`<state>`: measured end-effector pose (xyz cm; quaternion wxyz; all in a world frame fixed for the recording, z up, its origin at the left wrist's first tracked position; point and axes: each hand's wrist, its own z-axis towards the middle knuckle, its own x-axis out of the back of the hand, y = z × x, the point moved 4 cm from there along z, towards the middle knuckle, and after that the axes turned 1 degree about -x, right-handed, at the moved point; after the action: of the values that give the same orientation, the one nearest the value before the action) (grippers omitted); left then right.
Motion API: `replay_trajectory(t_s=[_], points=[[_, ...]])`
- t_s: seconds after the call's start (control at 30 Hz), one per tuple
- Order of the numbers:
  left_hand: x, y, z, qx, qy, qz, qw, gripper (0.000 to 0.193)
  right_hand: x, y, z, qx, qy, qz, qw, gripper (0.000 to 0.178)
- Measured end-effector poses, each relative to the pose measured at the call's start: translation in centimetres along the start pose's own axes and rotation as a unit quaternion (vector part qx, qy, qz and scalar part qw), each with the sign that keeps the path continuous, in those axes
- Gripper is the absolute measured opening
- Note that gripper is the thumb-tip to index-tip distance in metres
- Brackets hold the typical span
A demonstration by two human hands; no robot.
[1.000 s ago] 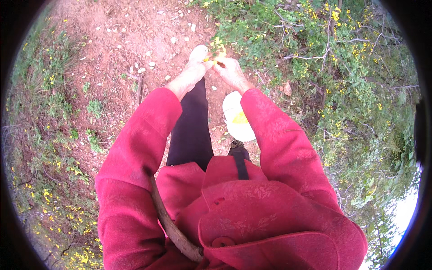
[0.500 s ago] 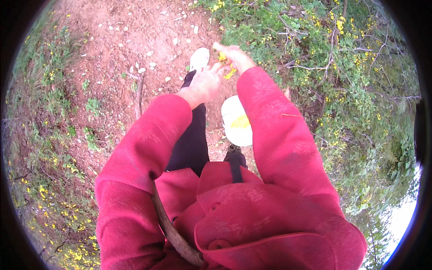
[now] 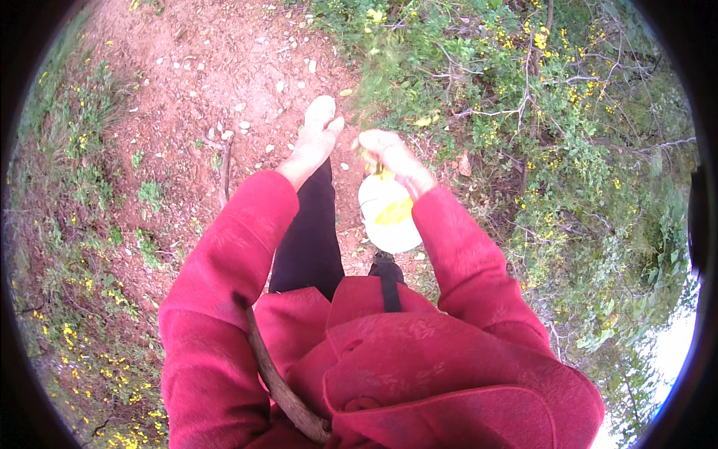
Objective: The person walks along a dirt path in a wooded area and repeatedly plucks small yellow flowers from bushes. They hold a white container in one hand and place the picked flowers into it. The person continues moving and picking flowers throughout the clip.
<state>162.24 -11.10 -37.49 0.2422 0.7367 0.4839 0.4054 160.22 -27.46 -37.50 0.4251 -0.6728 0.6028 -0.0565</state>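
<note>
My right hand [image 3: 394,159] is closed, its fingers curled around small yellow flowers [image 3: 384,174] that show below them. Just under it is a white bucket [image 3: 396,238] with yellow petals [image 3: 395,212] inside. My left hand [image 3: 313,150] is held apart from the right, over the white shoe [image 3: 320,109]. Its fingers look curled in, and whatever they may hold is hidden. A bare wooden stick [image 3: 280,382] is tucked between my left arm and my body.
Green bushes [image 3: 479,82] with yellow blossoms and bare twigs fill the right side. Reddish dirt [image 3: 217,75] with scattered pale leaves lies ahead. A branch [image 3: 225,168] lies on it. Grass and yellow-flowered plants [image 3: 82,359] border the left.
My hands were close together around yellow flowers. They have drawn apart, the left going left and the right coming down toward the bucket with flowers in it.
</note>
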Motion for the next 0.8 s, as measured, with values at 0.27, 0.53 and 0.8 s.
replay_trajectory(t_s=[0.27,0.53,0.8], points=[[-0.7,2.5,-4.6,0.14,-0.296,-0.279,0.903,0.028,-3.8,-1.3,-4.5,0.07,-0.02,-0.11,0.991,0.029],[2.0,7.5,-5.4,-0.014,-0.259,-0.407,0.876,0.031,-2.8,-6.0,-6.7,0.176,-0.04,-0.118,0.976,0.042],[6.5,12.1,-7.5,-0.142,-0.215,-0.525,0.811,0.031,4.2,-4.4,-12.1,0.107,0.178,-0.088,0.974,0.029]])
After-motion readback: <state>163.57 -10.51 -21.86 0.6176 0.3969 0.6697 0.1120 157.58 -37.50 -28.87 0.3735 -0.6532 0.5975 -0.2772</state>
